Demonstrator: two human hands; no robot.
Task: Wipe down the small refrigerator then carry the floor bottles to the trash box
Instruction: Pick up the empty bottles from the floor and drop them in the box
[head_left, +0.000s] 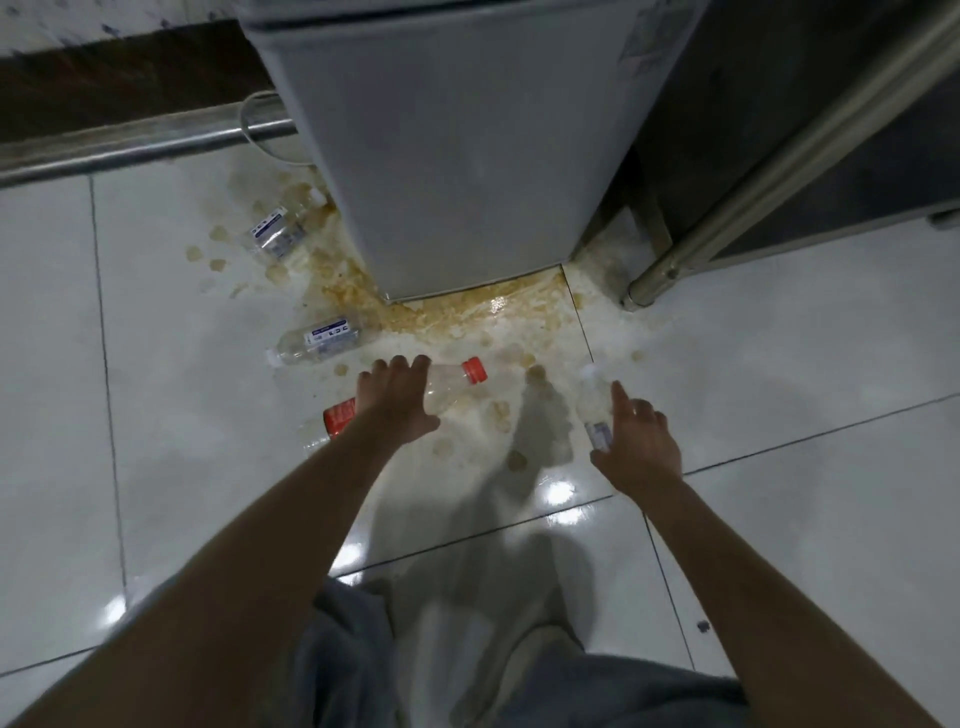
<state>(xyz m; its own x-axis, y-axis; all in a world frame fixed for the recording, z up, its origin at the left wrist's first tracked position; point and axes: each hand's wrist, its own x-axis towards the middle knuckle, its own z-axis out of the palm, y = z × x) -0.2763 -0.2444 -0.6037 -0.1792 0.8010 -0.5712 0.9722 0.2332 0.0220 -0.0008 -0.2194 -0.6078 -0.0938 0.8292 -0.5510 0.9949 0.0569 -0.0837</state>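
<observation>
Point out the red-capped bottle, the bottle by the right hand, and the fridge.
red-capped bottle (451, 387): head view, on its clear body beside the cap.
white-capped bottle (594, 399): head view, on its upper body.
small refrigerator (457, 156): head view, middle of its grey door.

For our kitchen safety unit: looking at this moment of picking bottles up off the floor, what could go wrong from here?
1. The brown spill spreads across glossy tile in front of the refrigerator; stepping in could cause a slip.
2. The left hand covers the red-capped bottle, which looks wet, so its grip may slide.
3. Two clear bottles lie loose, easy to kick.
</observation>
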